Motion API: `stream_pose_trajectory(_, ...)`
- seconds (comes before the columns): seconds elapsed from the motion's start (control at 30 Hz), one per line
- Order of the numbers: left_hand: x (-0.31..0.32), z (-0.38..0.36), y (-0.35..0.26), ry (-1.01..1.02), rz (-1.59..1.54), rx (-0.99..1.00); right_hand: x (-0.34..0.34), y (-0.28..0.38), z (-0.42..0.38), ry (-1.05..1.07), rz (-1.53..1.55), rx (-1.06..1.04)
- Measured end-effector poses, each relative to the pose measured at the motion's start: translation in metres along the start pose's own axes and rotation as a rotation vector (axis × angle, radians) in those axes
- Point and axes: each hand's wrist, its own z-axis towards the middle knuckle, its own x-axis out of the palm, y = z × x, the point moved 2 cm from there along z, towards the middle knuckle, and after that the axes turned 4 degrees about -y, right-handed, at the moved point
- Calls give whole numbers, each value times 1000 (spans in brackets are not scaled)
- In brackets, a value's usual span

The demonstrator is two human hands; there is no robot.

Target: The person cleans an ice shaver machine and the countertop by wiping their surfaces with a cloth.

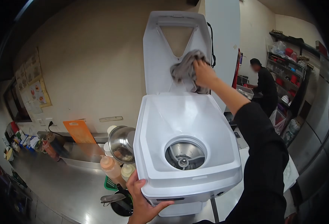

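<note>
A white machine (188, 149) with an open hopper stands at the centre of the view on a steel bench (60, 186). Its hinged lid (177, 48) is raised upright at the far side. At the bottom of the hopper, a round metal chamber (185, 153) with a blade hub is visible.

The right hand (204, 73) reaches far across the hopper and presses a crumpled grey cloth (186, 68) against the inner face of the lid, near its right edge; the fingers are curled into the cloth, bunching it. The sleeve of this arm is black.

The left hand (142, 203) is near, at the lower left corner of the machine. Its fingers are spread and lie against the machine's front face, the thumb touching the casing; it grips nothing else.

Left of the machine, on the bench, stand two squeeze bottles (112, 168), a tilted steel bowl (121, 143), an orange cutting board (79, 131) leaning at the wall, and a black container (121, 206) with a metal utensil, just beside the left hand.

At the far right, another person (263, 87) in dark clothing works at a counter beside wire shelving (289, 71) that carries red and white containers.
</note>
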Motion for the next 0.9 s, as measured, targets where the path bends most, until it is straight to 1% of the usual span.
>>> stream_pose_trajectory(0.07, 0, 1, -2, 6, -23, -21, -10, -11, 43, -184, 34, 117)
stream_pose_trajectory(0.13, -3, 2, -11, -58, 182, -21, -33, -21, 77, -313, 187, 248)
stream_pose_trajectory(0.17, -4, 2, -11, -62, 186, -17, -36, -21, 86, -319, 190, 246)
stream_pose_trajectory(0.23, -3, 3, -9, -52, 179, 23, -40, -20, 97, -412, 175, 299)
stream_pose_trajectory(0.27, -3, 2, -9, -48, 166, 27, -37, -21, 96, -406, 175, 301)
stream_pose_trajectory(0.33, -3, 5, -6, -47, 132, 46, -34, -20, 85, -445, 118, 234)
stream_pose_trajectory(0.37, -2, 5, -4, -48, 110, 56, -35, -21, 81, -436, 118, 236)
stream_pose_trajectory(0.43, -1, 6, -2, -41, 50, 78, -27, -25, 69, -281, -16, 121)
stream_pose_trajectory(0.47, -1, 5, -1, -37, 19, 88, -22, -26, 61, -273, -18, 130)
stream_pose_trajectory(0.53, 1, 3, 1, -34, -11, 60, -12, -21, 41, -153, -104, 36)
stream_pose_trajectory(0.6, 0, -3, 1, -36, -26, -9, -4, -14, 17, -115, -36, -6)
stream_pose_trajectory(0.63, 2, -6, 2, -46, -36, -79, -5, -8, 5, -110, -11, -17)
stream_pose_trajectory(0.67, 2, -8, 0, -39, -52, -74, -6, -4, -3, 48, 34, 16)
stream_pose_trajectory(0.7, 2, -11, 0, -49, -109, -175, -7, 2, -11, 204, 82, 50)
stream_pose_trajectory(0.73, 3, -14, 2, -60, -167, -275, 5, 5, -20, 233, 155, -8)
stream_pose_trajectory(0.77, 4, -15, 4, -79, -171, -293, 16, 8, -31, 261, 225, -65)
stream_pose_trajectory(0.8, 3, -16, 4, -67, -195, -282, 0, 21, -51, 333, 167, 38)
stream_pose_trajectory(0.83, 1, -17, 3, -80, -169, -309, 13, 21, -58, 224, 147, 50)
stream_pose_trajectory(0.9, 3, -16, 2, -94, -159, -315, 8, 22, -66, 213, 242, 141)
